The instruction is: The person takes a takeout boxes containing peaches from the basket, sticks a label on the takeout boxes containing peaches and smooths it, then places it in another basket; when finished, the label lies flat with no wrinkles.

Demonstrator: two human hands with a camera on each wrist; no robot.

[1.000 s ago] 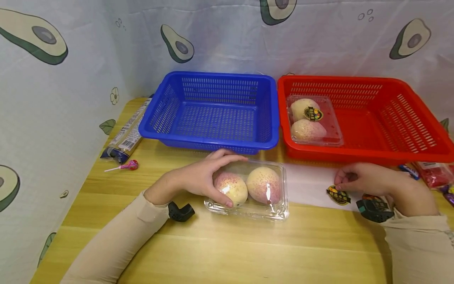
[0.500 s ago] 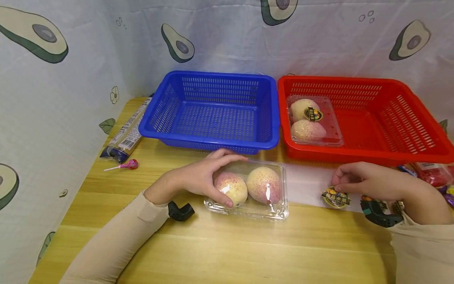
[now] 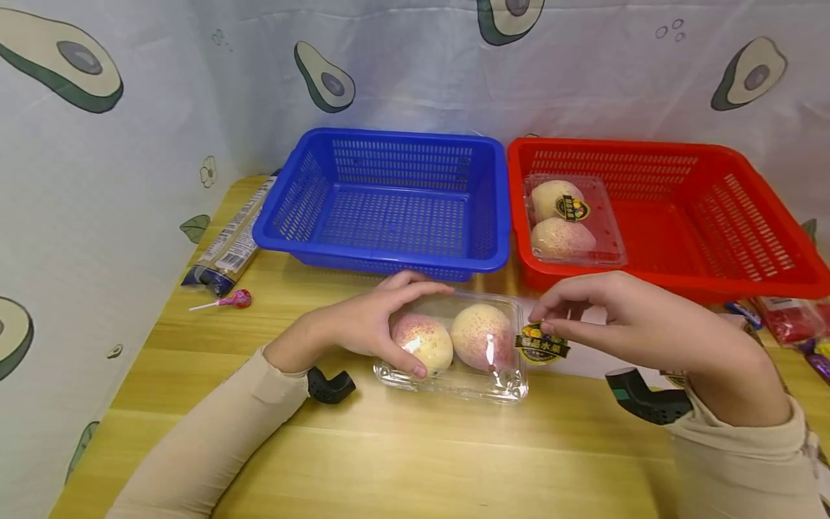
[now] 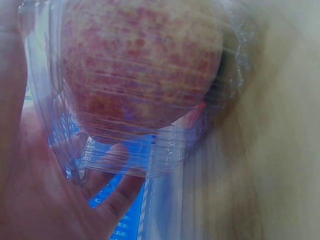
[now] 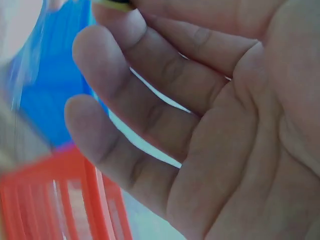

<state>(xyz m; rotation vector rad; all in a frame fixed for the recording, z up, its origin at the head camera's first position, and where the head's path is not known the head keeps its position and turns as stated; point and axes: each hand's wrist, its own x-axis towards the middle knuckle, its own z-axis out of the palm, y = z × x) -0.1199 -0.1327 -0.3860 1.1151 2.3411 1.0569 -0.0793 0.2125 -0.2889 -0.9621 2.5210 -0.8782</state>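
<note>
A clear plastic clamshell box with two pink-speckled peaches lies on the table in the head view. My left hand grips its left end, thumb in front and fingers at the back. The left wrist view shows a peach up close through the plastic. Between thumb and fingertips, my right hand pinches a black and gold fruit sticker beside the box's right edge. Only a dark edge of that sticker shows in the right wrist view, above the other loosely bent fingers.
Behind the box stands a blue basket. A red basket holds a similar peach box bearing a sticker. White backing paper lies under my right hand. A lollipop and a long packet lie left; wrapped snacks right.
My right hand has lifted the sticker off the backing paper and carried it left to the box's right edge. The left hand and box have stayed in place.
</note>
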